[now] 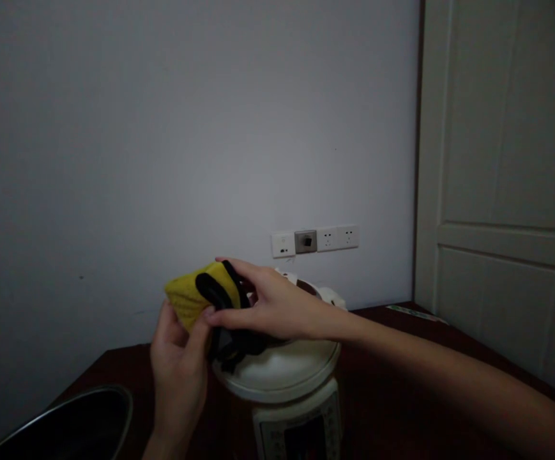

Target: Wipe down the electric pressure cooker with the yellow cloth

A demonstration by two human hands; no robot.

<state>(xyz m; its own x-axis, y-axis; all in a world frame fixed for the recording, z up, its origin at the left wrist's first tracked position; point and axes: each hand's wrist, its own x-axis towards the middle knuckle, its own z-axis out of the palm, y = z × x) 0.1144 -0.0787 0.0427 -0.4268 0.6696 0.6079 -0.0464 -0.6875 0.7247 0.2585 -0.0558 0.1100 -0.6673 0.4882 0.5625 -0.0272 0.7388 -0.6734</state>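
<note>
My left hand [181,358] pinches a yellow cloth [188,297], fingers behind it and thumb in front. My right hand [277,303] comes in from the right, thumb and fingers closed on a black looped thing [214,291] that looks like a thick cord or strap. This black thing lies against the cloth, and its lower part dangles below the hands; its exact kind is too dark to make out. The thumbs of both hands nearly meet. Right under them stands a white round-lidded appliance [281,370] with a dark front panel.
Wall sockets and a switch [306,241] sit on the pale wall behind. At lower left is the rim of a dark round vessel [126,399]. A dark red tabletop [377,383] carries a flat strip [416,313] near the back right. A pale panelled door [507,191] stands at right.
</note>
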